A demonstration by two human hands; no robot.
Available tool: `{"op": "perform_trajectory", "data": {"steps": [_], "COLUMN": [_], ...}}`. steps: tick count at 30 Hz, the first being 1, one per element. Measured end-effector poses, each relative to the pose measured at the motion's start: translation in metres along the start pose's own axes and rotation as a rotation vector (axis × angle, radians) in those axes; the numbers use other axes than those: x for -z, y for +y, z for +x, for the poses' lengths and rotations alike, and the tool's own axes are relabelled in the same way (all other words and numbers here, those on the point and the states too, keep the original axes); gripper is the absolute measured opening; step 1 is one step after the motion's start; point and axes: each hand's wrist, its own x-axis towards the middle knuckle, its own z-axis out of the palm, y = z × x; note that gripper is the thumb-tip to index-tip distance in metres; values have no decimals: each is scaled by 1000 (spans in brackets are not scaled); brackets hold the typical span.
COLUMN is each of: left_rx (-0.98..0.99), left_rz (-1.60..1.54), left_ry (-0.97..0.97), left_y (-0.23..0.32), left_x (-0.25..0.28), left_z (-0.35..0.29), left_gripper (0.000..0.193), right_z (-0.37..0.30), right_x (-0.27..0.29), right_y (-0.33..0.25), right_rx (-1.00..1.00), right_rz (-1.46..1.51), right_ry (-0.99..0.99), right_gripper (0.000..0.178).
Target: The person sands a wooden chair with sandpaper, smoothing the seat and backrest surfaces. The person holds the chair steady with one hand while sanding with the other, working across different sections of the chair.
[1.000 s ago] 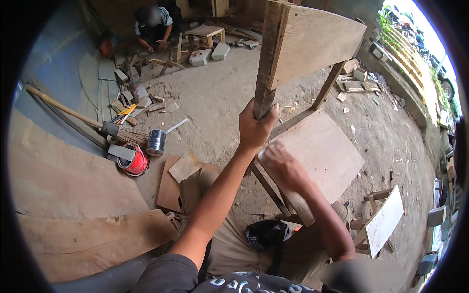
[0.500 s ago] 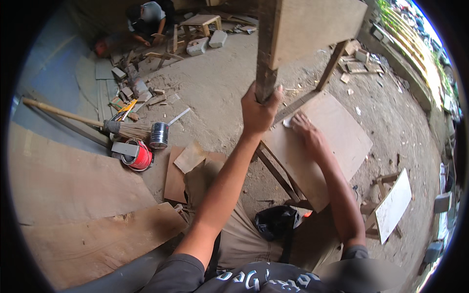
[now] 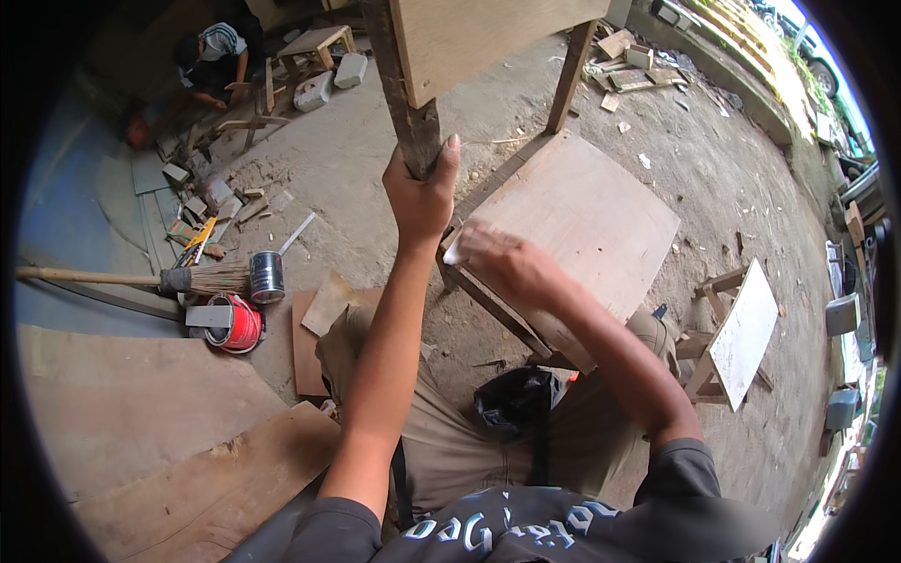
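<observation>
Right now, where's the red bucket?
In the head view, the red bucket is on the left side, just below the broom in the picture, beside the dark metal can.

Left hand (image 3: pixel 419 202) grips the lower end of a wooden post (image 3: pixel 405 108) on the chair's back panel (image 3: pixel 497 38). Right hand (image 3: pixel 507 263), motion-blurred, at the left edge of the plywood seat (image 3: pixel 587 211), small white piece (image 3: pixel 452 254) at its fingertips, grip unclear. Black bag (image 3: pixel 511 399) below the seat, near the person's legs. White-topped wooden piece (image 3: pixel 746 338) off right. Left: broom (image 3: pixel 221 280), dark can (image 3: pixel 267 277), red bucket (image 3: pixel 247 327). Co-worker (image 3: pixel 225 42) crouches upper left, near a small stool (image 3: pixel 317 39).
</observation>
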Motion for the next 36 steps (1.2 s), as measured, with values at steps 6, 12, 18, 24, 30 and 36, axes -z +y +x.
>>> {"op": "perform_trajectory", "data": {"steps": [6,12,18,24,30,36], "left_rx": [22,12,83,38,45,70], "left_rz": [19,-35,-53,-95,-219,-203], "left_ry": [26,-18,-78,-132,-181,-172], "left_y": [-3,2,5,-15,-6,-7], "left_x": [6,-9,8,17,16,23], "left_z": [1,3,-4,-3,-4,-4], "left_gripper": [23,26,20,33,37,34], "right_z": [5,-3,-5,-3,1,14], "right_x": [-8,32,9,20,35,8], "right_y": [0,70,-6,-15,32,-1], "right_rx": [64,-114,37,64,-137,52], "right_rz": [-294,-94,27,-177,-162,-99], "right_ry": [-7,29,-107,-55,52,-91], "right_gripper": [42,40,35,45,38,36]}}
